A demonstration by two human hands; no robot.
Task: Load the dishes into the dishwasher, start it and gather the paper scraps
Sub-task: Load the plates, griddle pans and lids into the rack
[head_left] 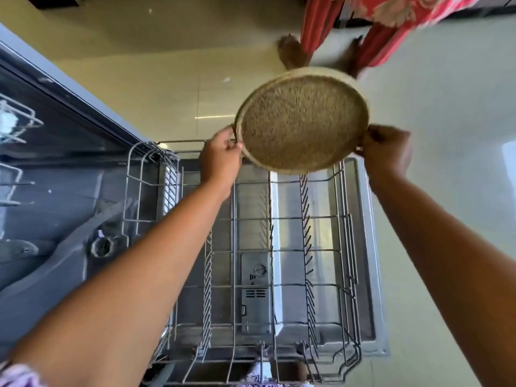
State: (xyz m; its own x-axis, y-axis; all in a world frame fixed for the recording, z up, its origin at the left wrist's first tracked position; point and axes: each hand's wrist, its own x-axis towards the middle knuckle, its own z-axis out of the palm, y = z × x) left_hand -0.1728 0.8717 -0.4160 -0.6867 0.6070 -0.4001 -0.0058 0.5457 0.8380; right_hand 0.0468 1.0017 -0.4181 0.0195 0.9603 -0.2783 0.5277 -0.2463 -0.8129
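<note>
**Kitchen dishwasher open, plate held over the rack**

Pale floor tiles (139, 65) run beyond an open dishwasher (69, 177), its door (368, 261) dropped flat and the lower rack (349, 247) pulled out over it. Both hands are on the round speckled plate (303, 125), which hangs tilted in the air above the rack's far end, touching no wire that I can see. The left hand (220, 160) pinches the left rim between thumb and fingers (231, 143). The right hand (386, 152) has its fingers curled round the opposite edge.

So we're at the loading step, and early by my reading, since no dish stands in the tines (307, 238). The next move calls for turning the plate on edge and lowering it between two tines without knocking the wires.

A small white scrap (225, 79), probably paper, lies on the floor past the rack for later. Someone in a red garment (391, 12) stands beyond.
</note>
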